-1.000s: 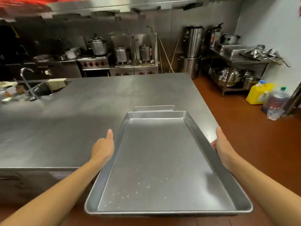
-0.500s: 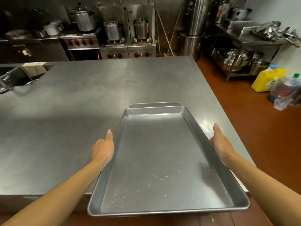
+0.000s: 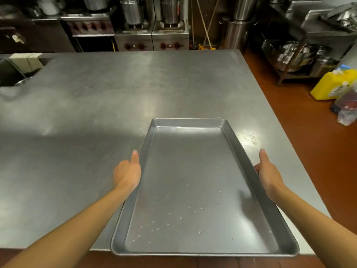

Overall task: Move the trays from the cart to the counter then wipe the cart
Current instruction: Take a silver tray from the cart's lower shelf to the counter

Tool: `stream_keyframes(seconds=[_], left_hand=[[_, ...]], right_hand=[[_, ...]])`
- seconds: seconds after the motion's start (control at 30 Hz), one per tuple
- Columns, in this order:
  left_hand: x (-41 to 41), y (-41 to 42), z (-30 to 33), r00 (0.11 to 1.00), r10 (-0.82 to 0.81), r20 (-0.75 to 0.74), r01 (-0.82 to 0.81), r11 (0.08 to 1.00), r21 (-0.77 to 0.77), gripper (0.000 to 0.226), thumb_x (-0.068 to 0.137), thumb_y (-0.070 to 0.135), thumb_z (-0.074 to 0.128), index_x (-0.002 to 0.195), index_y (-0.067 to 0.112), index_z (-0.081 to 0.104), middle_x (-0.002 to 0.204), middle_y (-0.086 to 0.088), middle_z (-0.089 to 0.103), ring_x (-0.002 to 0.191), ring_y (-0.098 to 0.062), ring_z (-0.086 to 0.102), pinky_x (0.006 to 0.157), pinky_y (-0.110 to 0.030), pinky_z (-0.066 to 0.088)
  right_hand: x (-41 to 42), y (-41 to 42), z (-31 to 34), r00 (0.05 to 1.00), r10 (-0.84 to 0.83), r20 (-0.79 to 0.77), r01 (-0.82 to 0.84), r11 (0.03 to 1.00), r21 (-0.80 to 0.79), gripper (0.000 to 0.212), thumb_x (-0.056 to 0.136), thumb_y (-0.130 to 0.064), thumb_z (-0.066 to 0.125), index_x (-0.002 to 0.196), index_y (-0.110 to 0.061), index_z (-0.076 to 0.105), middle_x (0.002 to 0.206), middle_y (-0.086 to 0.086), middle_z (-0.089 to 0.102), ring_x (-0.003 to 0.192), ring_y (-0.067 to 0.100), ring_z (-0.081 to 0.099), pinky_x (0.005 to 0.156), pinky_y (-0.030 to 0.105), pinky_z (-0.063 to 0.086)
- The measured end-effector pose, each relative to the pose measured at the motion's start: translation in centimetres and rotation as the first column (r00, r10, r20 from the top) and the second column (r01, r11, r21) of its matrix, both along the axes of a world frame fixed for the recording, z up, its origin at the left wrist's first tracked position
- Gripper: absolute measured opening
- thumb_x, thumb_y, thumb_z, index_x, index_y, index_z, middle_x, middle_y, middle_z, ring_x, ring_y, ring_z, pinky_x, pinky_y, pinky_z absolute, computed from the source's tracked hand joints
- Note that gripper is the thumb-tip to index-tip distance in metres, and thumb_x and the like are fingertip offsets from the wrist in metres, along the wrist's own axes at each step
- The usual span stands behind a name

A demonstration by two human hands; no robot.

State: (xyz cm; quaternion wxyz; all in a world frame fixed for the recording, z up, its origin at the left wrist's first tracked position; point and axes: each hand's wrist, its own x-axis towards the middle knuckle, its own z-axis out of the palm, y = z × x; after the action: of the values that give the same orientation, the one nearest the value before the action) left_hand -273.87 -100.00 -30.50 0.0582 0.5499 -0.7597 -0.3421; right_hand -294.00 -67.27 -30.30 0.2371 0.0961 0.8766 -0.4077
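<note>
A steel table (image 3: 96,105) carries the tray (image 3: 195,171), whose near end juts past the table's front edge. The tray holds only a few scattered white grains (image 3: 173,219). The left hand (image 3: 127,173) and right hand (image 3: 269,176) each keep a grip on a long rim, thumbs along the top.

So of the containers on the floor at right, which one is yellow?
The squat yellow jug by the shelf rack; the bottle just in front of it is clear plastic with dark contents.
</note>
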Motion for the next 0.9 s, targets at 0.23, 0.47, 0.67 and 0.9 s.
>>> stream_keyframes(seconds=[0.23, 0.47, 0.67, 0.9], left_hand=[[-1.4, 0.3, -1.2, 1.000, 0.003, 0.019, -0.003, 1.000, 0.009, 0.068, 0.107, 0.055, 0.023, 0.092, 0.002, 0.063, 0.096, -0.015, 0.055, 0.098, -0.038, 0.054, 0.082, -0.041, 0.035], [-2.5, -0.9, -4.6, 0.989, -0.073, 0.127, 0.078, 0.996, -0.033, 0.039, 0.104, 0.033, 0.046, 0.078, 0.005, 0.056, 0.101, -0.024, 0.068, 0.100, -0.043, 0.062, 0.083, -0.042, 0.047], [-2.1, -1.5, -7.0, 0.960, -0.147, 0.239, 0.158, 0.987, -0.025, 0.023, 0.099, 0.010, 0.051, 0.091, -0.005, 0.066, 0.104, -0.027, 0.071, 0.102, -0.045, 0.065, 0.086, -0.040, 0.050], [-1.7, -0.9, -9.9, 0.932, -0.198, 0.302, 0.217, 0.976, -0.030, 0.027, 0.102, 0.011, 0.051, 0.095, -0.008, 0.070, 0.106, -0.029, 0.072, 0.103, -0.045, 0.067, 0.087, -0.042, 0.051]], right_hand=[[-1.0, -0.3, -1.9, 1.000, 0.007, -0.022, -0.007, 1.000, -0.021, 0.087, 0.103, -0.066, 0.011, 0.140, 0.000, 0.055, 0.147, 0.019, 0.054, 0.131, 0.041, 0.052, 0.114, 0.050, 0.037], [-2.6, -0.3, -3.6, 0.982, 0.131, -0.133, -0.118, 0.988, 0.103, 0.049, 0.109, -0.047, 0.034, 0.099, -0.005, 0.058, 0.109, 0.019, 0.066, 0.083, 0.027, 0.058, 0.074, 0.036, 0.045], [-3.4, 0.4, -7.2, 0.942, 0.303, -0.143, -0.250, 0.920, 0.303, 0.019, 0.102, -0.017, 0.055, 0.088, -0.005, 0.056, 0.081, 0.012, 0.063, 0.069, 0.018, 0.053, 0.055, 0.028, 0.036], [-3.8, 0.9, -10.6, 0.924, 0.365, -0.115, -0.300, 0.878, 0.374, 0.020, 0.101, -0.015, 0.056, 0.081, -0.008, 0.057, 0.074, 0.007, 0.062, 0.067, 0.017, 0.052, 0.055, 0.029, 0.035]])
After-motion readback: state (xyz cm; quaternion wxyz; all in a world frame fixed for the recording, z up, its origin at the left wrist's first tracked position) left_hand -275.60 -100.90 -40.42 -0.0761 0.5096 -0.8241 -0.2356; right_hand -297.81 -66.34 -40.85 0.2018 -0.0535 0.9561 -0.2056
